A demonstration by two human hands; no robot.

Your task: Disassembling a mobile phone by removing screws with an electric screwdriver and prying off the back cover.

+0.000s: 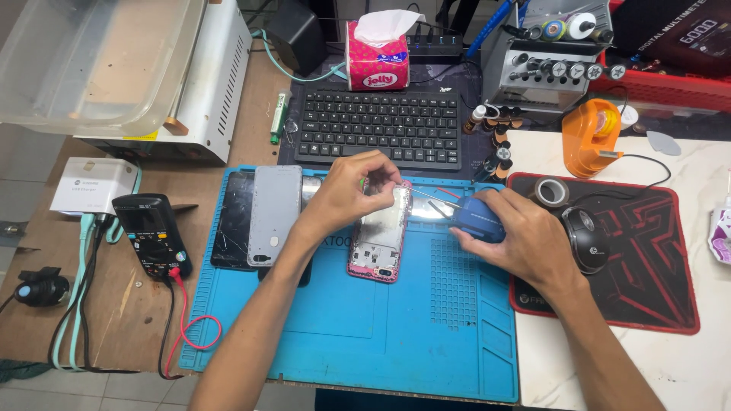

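1. Opened phone frame [378, 236], pink-edged, lies flat near the middle of the blue work mat [358, 320], upper end under the hands; flat placement keeps it steady for fine work.
2. Left hand [352, 190] rests over the frame's top edge, fingertips pressed together as if pinching something small; what it pinches is too small to tell.
3. Right hand [525, 236] is wrapped tight around a blue tool [476, 219], its thin metal tip aimed at the frame's top, probably for reach without blocking the view.
4. Just left of the frame: a grey back cover [272, 213] and a cracked dark screen [234, 221], parked side by side.
5. Further out: keyboard [377, 125], multimeter [151, 232], mouse [586, 237].
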